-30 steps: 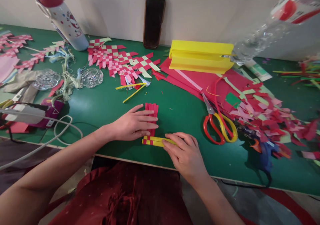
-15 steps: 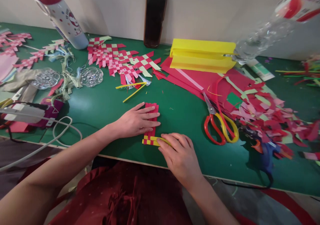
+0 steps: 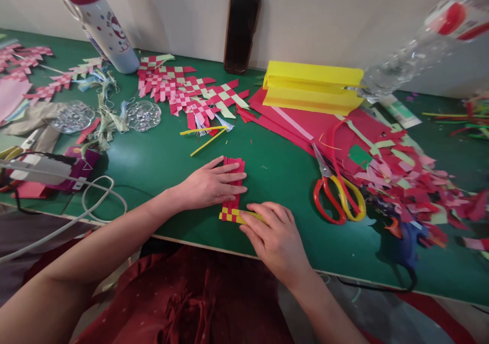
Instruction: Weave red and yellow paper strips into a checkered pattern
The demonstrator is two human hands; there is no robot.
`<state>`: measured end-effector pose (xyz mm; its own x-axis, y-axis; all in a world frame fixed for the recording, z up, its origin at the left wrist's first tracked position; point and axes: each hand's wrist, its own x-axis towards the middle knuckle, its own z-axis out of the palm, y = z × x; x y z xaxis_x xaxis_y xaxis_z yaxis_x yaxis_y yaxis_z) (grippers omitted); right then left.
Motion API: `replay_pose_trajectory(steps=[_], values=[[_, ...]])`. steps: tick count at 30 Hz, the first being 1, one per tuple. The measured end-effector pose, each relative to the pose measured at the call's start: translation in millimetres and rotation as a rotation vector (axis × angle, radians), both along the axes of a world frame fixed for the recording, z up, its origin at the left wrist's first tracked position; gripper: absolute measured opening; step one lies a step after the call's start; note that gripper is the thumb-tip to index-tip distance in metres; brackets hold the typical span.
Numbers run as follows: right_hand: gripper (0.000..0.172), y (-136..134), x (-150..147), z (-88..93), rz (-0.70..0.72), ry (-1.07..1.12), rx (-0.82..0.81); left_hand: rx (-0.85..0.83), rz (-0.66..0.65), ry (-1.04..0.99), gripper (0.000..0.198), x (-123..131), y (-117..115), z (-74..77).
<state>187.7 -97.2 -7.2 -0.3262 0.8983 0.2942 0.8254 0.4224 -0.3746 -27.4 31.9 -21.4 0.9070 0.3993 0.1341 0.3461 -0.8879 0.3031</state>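
Red paper strips (image 3: 236, 201) lie side by side on the green table, with yellow paper strips (image 3: 231, 212) woven across their near end in a small checkered band. My left hand (image 3: 208, 183) rests flat over the red strips, fingers spread, pressing them to the table. At the right end of the band, my right hand (image 3: 275, 232) pinches the yellow strips between thumb and fingers. Part of the yellow strips is hidden under the right hand. Beyond my left hand lies a folded narrow yellow strip (image 3: 208, 139).
Scissors (image 3: 324, 168) lie to the right, beside paper scraps (image 3: 412, 181) and a blue glue gun (image 3: 408, 242). Woven paper pieces (image 3: 191, 89), a phone (image 3: 241, 31), folded yellow paper (image 3: 313, 82) and a flask (image 3: 110, 33) stand or lie at the back. A white cable (image 3: 105, 181) loops at left.
The whole view has shifted slightly, so things appear a little further right. Both hands keep nearly the same place on the paper strips.
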Motion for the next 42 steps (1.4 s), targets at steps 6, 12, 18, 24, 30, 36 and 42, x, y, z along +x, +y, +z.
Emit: replay_pose_trajectory(steps=[6,12,18,24,30,36,42], values=[[0.013,0,-4,-0.4,0.032,0.022,0.016,-0.009,-0.001,0.003,0.034,0,0,0.0],[0.014,2,3,1.3,0.017,0.049,0.037,0.013,-0.006,-0.036,0.033,-1,0,3.1],[0.011,-7,17,3.0,-0.037,0.082,0.062,0.123,0.055,-0.135,0.023,-9,-38,23.2],[0.011,-12,22,-2.8,-0.051,0.075,0.036,0.118,0.18,-0.213,0.011,-6,-76,21.9],[0.011,-9,21,-1.8,-0.048,0.052,0.047,-0.038,0.316,-0.205,0.014,10,-76,15.8],[0.008,-9,22,-4.1,-0.051,0.053,0.044,-0.077,0.341,-0.183,0.015,16,-77,13.9],[0.013,-15,40,-2.4,-0.112,0.081,0.147,-0.034,0.325,-0.172,0.015,13,-77,13.2]])
